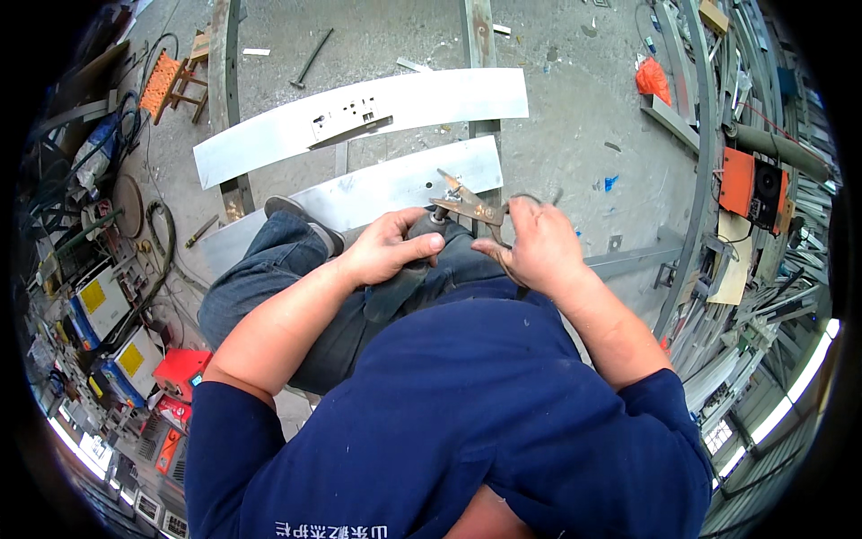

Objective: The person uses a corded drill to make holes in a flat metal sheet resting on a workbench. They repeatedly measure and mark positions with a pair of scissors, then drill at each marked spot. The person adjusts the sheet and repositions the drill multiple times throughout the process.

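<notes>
My left hand is wrapped round a dark, grinder-like tool, its thumb pointing to the right. A short metal spindle sticks up at the head of that tool. In my right hand is a worn, brownish plier-like tool; its two long jaws spread apart in a V beside the spindle. I cannot tell whether they touch the spindle. Just beyond lies a curved pale metal plate with a small dark hole, partly hidden by my leg and shoe.
Another curved metal plate with cut-outs rests across two steel beams. A hammer-like rod lies on the floor. Welding machines and cables crowd the left. On the right are an orange machine, an orange bag and stacked metal profiles.
</notes>
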`<action>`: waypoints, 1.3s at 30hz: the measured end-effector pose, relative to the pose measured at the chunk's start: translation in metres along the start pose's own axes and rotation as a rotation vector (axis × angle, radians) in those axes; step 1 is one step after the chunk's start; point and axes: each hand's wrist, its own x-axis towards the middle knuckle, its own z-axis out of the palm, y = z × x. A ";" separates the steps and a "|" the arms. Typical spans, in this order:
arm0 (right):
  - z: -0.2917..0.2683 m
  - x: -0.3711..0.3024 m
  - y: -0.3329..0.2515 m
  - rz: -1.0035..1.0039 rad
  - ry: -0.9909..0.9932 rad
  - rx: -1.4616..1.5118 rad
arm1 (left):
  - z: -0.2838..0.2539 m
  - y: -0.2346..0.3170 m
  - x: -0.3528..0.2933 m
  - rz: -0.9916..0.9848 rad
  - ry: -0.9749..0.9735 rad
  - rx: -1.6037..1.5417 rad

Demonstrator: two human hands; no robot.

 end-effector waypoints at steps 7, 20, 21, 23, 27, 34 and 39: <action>0.001 0.000 0.005 0.057 -0.118 0.178 | -0.006 -0.001 0.001 -0.050 -0.054 -0.015; 0.001 -0.001 0.001 0.001 0.039 0.102 | -0.007 0.002 0.005 -0.048 0.023 0.090; 0.001 0.000 0.001 -0.008 0.053 0.071 | -0.004 0.004 0.005 -0.031 0.021 0.082; -0.002 0.003 -0.002 0.025 0.028 0.021 | 0.000 0.004 0.004 -0.028 0.035 0.054; 0.001 0.005 0.002 0.003 0.059 -0.033 | -0.003 0.004 0.005 -0.040 0.034 0.092; -0.001 0.005 0.005 0.005 0.021 0.085 | -0.003 0.007 0.006 -0.043 0.027 0.109; -0.007 0.007 -0.001 0.079 -0.109 0.182 | -0.002 0.006 0.006 -0.052 0.048 0.077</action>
